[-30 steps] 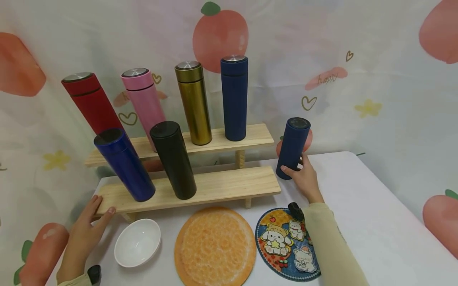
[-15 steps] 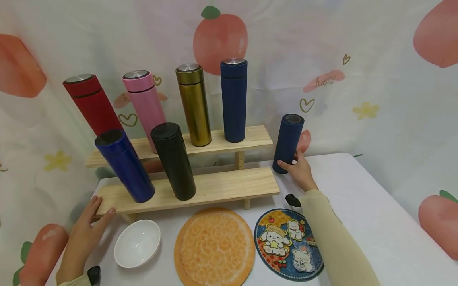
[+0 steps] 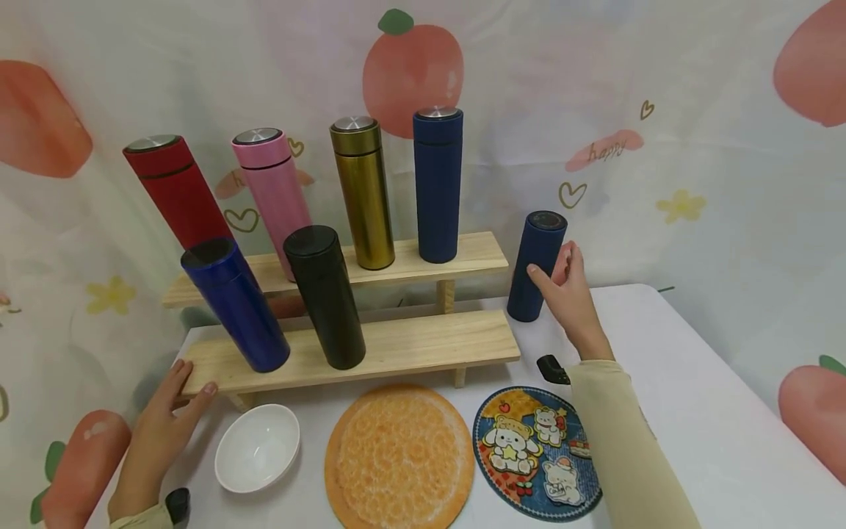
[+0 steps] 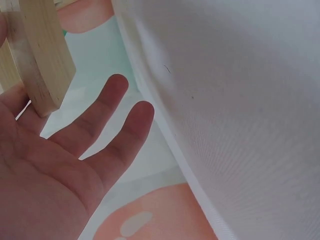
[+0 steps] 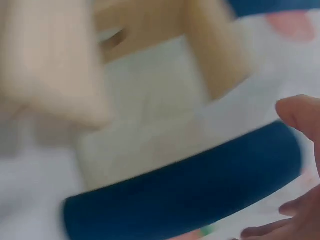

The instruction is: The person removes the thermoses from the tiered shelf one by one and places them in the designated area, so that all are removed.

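At the right end of the two-tier wooden stand [image 3: 423,349], a dark blue thermos bottle [image 3: 532,275] stands upright on the table. My right hand [image 3: 573,305] is beside it, thumb tip overlapping the bottle's side and fingers extended past its far side. In the right wrist view the bottle [image 5: 185,190] lies between the thumb and the spread fingers. My left hand [image 3: 158,433] holds the left end of the lower board, thumb toward its front edge. The left wrist view shows the board end [image 4: 47,60] between thumb and fingers, with two other fingers extended free.
Red [image 3: 175,195], pink [image 3: 272,191], gold [image 3: 363,198] and navy [image 3: 438,187] bottles stand on the upper board. Blue [image 3: 239,305] and black [image 3: 327,301] bottles stand on the lower one. In front lie a white bowl [image 3: 258,450], a round orange mat [image 3: 399,455] and a cartoon mat [image 3: 529,411].
The dark blue bottle has shifted slightly back toward the stand and wall. My right hand has loosened from its grip low on it and moved up its side. My left hand stays put.
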### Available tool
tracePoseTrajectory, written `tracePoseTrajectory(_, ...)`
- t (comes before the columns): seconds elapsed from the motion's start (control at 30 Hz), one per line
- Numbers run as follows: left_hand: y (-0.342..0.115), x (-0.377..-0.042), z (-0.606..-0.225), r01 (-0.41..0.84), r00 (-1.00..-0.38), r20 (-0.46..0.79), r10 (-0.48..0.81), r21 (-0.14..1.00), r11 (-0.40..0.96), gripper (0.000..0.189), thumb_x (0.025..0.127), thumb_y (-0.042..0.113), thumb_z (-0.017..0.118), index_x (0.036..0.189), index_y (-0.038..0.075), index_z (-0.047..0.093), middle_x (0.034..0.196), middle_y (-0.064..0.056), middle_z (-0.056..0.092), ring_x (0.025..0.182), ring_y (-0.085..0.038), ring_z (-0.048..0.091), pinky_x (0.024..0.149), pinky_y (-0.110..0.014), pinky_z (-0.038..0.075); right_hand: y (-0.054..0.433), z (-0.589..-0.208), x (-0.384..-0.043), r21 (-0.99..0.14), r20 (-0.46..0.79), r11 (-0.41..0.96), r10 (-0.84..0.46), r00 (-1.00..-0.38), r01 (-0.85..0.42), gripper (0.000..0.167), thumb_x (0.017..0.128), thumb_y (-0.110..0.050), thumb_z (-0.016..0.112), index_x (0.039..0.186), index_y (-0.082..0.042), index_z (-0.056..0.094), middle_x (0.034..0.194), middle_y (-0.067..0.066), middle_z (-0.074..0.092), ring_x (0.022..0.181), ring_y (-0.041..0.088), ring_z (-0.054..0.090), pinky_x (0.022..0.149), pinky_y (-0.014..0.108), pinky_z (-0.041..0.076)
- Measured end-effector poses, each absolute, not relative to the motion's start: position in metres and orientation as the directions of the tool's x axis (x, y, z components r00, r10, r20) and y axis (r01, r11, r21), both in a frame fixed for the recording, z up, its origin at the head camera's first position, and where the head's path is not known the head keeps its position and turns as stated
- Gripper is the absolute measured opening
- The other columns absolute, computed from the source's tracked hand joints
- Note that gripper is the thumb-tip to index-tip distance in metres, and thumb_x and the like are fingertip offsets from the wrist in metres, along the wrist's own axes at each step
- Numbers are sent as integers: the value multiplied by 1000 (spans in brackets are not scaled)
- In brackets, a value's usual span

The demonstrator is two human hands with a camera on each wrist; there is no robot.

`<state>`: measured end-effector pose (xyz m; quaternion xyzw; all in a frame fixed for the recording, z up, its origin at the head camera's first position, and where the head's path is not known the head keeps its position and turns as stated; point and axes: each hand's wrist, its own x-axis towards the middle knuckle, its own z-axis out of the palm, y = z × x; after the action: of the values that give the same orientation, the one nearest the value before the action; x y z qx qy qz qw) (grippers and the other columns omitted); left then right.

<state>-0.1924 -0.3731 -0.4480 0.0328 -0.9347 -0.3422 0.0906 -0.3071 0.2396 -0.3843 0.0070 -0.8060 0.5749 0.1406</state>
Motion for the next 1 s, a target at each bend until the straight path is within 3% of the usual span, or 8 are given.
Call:
tracePoseTrajectory(0.17, -374, -193, -446, -2, -979, 155, -134, 647, 763, 82, 110, 42, 60, 165, -8, 25, 172, -31, 17, 127, -61, 56, 106, -78, 38, 217, -343, -285, -854, 429, 395, 166, -888, -339, 97, 106, -41, 64, 174, -22, -3, 179, 7, 0, 163, 27, 7, 131, 50, 12)
tracePoseTrajectory(0.3, -374, -193, -443, -2, -982, 142, -125, 651, 759, 83, 111, 42, 60, 165, -8, 23, 173, -31, 15, 128, -61, 55, 107, -77, 38, 188, -326, -265, -811, 510, 400, 125, -851, -427, 94, 105, -38, 66, 174, -27, 4, 179, 1, 3, 163, 26, 4, 129, 60, 14)
tracePoseTrajectory(0.43, -374, -192, -444, 1, -984, 135, -112, 643, 766, 82, 111, 42, 59, 164, -10, 24, 172, -33, 15, 127, -61, 55, 107, -76, 38, 154, -320, -254, -799, 541, 358, 77, -838, -483, 90, 104, -37, 68, 174, -31, 11, 178, -4, 9, 162, 20, 6, 129, 62, 15)
tracePoseTrajectory(0.53, -373, -192, -446, -5, -985, 130, -116, 641, 767, 82, 111, 42, 58, 164, -10, 23, 172, -33, 15, 127, -61, 55, 107, -76, 39, 125, -318, -251, -799, 550, 299, 10, -835, -522, 89, 104, -37, 67, 174, -28, 12, 178, -4, 11, 162, 16, 10, 130, 56, 14)
tracePoseTrajectory(0.77, -374, -192, -445, -34, -986, 105, -132, 644, 765, 84, 111, 45, 57, 166, -7, 20, 173, -31, 12, 130, -61, 53, 108, -77, 38, 70, -324, -247, -827, 524, 177, -103, -846, -534, 90, 104, -39, 67, 174, -21, 13, 178, 1, 16, 162, 21, 17, 130, 55, 18)
tracePoseTrajectory(1.0, -373, -193, -448, -26, -983, 121, -136, 647, 762, 83, 111, 44, 59, 166, -8, 23, 172, -32, 14, 130, -61, 54, 110, -75, 38, 35, -336, -247, -841, 527, 35, -173, -832, -540, 88, 103, -32, 68, 173, -15, 17, 173, 12, 28, 158, 35, 31, 128, 53, 26)
